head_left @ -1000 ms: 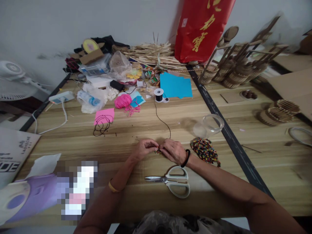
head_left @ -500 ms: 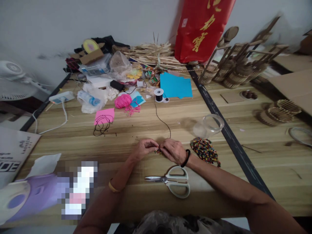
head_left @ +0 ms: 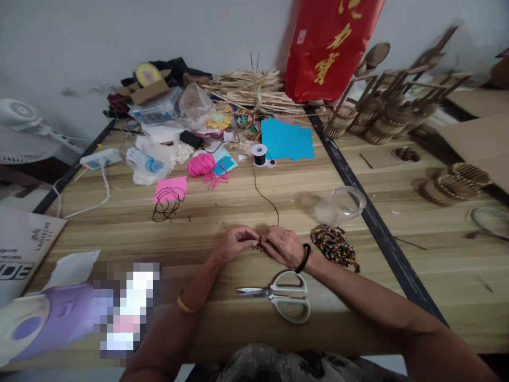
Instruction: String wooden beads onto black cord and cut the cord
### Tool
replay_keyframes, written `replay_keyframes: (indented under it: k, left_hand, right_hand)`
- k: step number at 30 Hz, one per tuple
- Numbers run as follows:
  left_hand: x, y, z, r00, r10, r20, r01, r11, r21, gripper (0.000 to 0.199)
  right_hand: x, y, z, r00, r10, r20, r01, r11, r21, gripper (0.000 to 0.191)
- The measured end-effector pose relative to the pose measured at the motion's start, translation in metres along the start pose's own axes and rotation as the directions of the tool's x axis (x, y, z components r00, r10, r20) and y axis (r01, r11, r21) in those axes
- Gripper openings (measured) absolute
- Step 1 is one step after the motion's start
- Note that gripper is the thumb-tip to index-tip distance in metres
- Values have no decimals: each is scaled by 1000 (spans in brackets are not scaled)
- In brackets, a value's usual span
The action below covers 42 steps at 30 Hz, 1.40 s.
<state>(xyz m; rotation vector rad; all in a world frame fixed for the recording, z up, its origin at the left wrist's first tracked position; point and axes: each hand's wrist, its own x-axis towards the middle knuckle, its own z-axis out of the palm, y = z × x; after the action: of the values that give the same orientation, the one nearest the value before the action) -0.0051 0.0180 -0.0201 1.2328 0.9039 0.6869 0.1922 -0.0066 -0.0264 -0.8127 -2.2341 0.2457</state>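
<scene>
My left hand [head_left: 238, 241] and my right hand [head_left: 283, 245] meet over the wooden table, both with fingers pinched on a small cluster of coloured beads [head_left: 259, 247]. The exact grip of the fingertips is too small to tell. Black cord [head_left: 265, 197] runs from the white spool [head_left: 259, 154] down to my right hand. A heap of multicoloured bead strands [head_left: 334, 245] lies right of my right wrist, in front of a clear jar [head_left: 342, 206]. Scissors with pale handles [head_left: 292, 297] rest just below my hands, blades to the left.
Pink paper [head_left: 170, 190] with looped black cord, pink yarn [head_left: 201, 165] and blue sheets [head_left: 287, 139] lie farther back. A pixelated phone-like object [head_left: 131, 310] is at the left front. Woven baskets [head_left: 455, 184] stand at the right, a power strip [head_left: 101, 158] at the left.
</scene>
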Motion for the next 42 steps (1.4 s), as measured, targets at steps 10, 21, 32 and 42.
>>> replay_keyframes:
  k: [10, 21, 32, 42]
  left_hand:
    - [-1, 2, 1, 1000, -17, -11, 17, 1000, 9, 31]
    - [0, 1, 0, 1000, -22, 5, 22, 1000, 2, 30]
    - [0, 3, 1, 999, -53, 4, 53, 998, -17, 31]
    - [-1, 5, 2, 999, -33, -13, 33, 999, 7, 29]
  right_hand:
    - [0, 0, 0, 1000, 11, 23, -11, 1000, -6, 12]
    - [0, 1, 1, 1000, -1, 6, 1, 1000, 13, 13]
    - [1, 1, 1, 1000, -14, -16, 15, 1000, 27, 13]
    - [0, 1, -1, 1000, 23, 0, -23, 1000, 21, 12]
